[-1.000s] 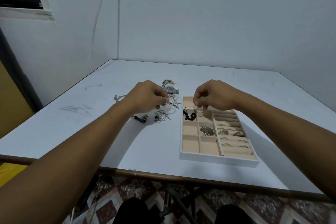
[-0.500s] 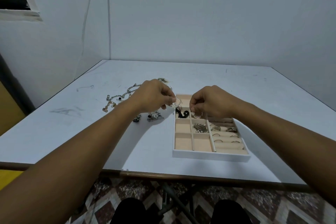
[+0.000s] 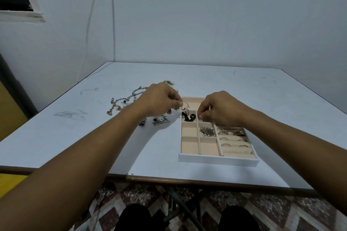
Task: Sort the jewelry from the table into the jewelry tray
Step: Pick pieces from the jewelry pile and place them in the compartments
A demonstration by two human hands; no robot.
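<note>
L grip (image 3: 159, 99) on hoop (image 3: 185, 105), axis L-R

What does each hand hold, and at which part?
The left hand pinches a small beaded hoop at its left rim. The right hand pinches a tiny shiny piece; which part cannot be told.

Bare left hand (image 3: 159, 99) and right hand (image 3: 219, 108); seemingly black trousers (image 3: 135, 218) over the knees

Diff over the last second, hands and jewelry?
Left hand lifted a small beaded wire hoop from the chain pile and carried it right, to the white jewelry tray's far-left corner. Right hand stays pinching a small silvery piece over the tray's far compartments; tray contents unchanged.
</note>
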